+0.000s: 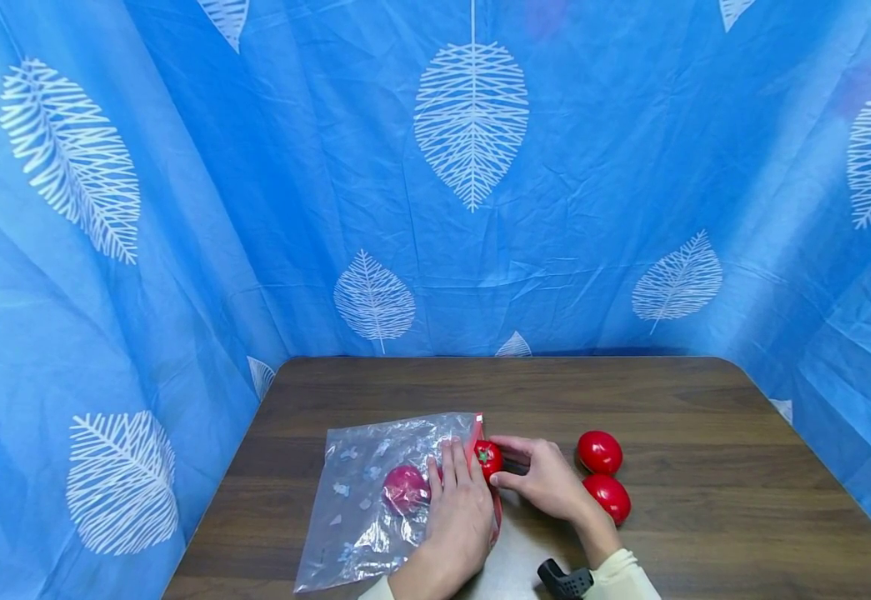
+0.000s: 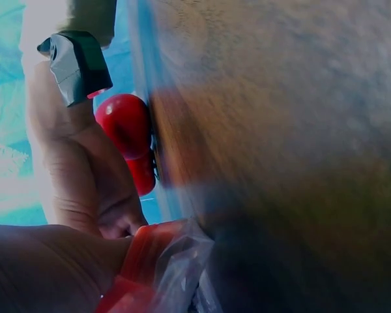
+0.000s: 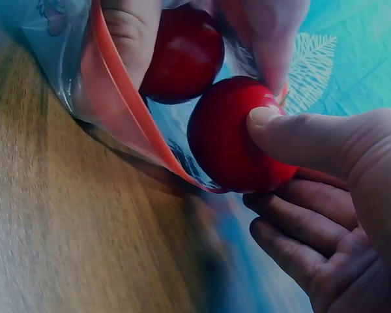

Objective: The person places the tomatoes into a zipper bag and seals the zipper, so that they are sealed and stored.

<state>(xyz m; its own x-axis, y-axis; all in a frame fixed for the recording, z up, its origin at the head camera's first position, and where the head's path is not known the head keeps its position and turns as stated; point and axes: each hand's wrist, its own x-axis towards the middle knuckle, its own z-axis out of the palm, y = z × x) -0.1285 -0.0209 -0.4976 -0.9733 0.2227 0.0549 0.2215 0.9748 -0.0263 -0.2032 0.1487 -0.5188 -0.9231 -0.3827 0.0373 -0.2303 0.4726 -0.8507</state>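
Note:
A clear zip bag (image 1: 360, 500) with a red zip strip lies flat, its mouth toward the right. My left hand (image 1: 461, 508) holds it near that mouth, fingers stretched over the top layer, thumb at the opening in the right wrist view. Between thumb and fingers, a red fruit (image 3: 186, 59) shows inside the bag. Through the plastic, a red round fruit (image 1: 405, 489) appears pinkish. My right hand (image 1: 551, 483) pinches a glossy tomato (image 1: 488, 457) with a green star-shaped top. That tomato (image 3: 238, 137) sits right at the bag's rim, thumb on one side and fingers behind.
Two more glossy red round fruits (image 1: 600, 452) rest close together on the wooden table (image 1: 705, 467), right of my right hand. A black wrist camera (image 1: 564, 579) is strapped at the right sleeve. Blue leaf-print cloth (image 1: 555, 208) hangs behind the table and along its sides.

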